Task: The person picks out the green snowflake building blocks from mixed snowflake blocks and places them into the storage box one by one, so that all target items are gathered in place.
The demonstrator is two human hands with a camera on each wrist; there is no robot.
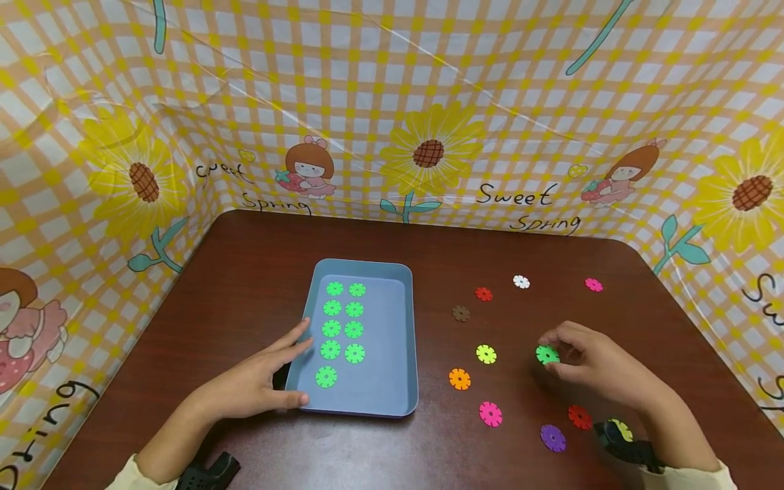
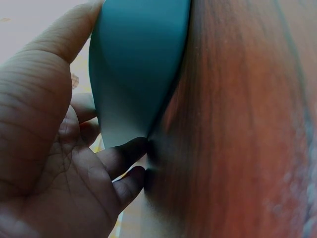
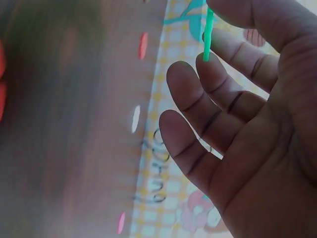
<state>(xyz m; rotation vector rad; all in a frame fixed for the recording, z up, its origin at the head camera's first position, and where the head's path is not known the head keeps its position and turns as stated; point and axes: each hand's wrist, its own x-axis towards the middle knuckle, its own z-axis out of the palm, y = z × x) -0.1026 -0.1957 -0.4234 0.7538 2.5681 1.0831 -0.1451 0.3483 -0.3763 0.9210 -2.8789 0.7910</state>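
Observation:
A blue-grey tray point(image 1: 386, 381) holds several green notched plastic discs point(image 1: 331, 329) in two columns on its left side. Along the tray's left rim, my left hand point(image 1: 263, 378) rests with fingers spread and its thumb at the near corner. The left wrist view has this hand point(image 2: 74, 158) against the tray's outer wall point(image 2: 138, 54). Right of the tray, my right hand point(image 1: 597, 361) pinches a green notched disc point(image 1: 547, 354) between thumb and fingertips. That disc point(image 3: 208, 37) appears edge-on in the right wrist view, with the other fingers loosely bent.
Loose notched discs lie about the brown table point(image 1: 257, 272) on the right: yellow point(image 1: 486, 354), orange point(image 1: 460, 379), pink point(image 1: 491, 414), purple point(image 1: 553, 438), red point(image 1: 579, 416), brown point(image 1: 461, 314) and white point(image 1: 521, 282) among them. A checked cloth point(image 1: 367, 82) hangs around the table's back and sides.

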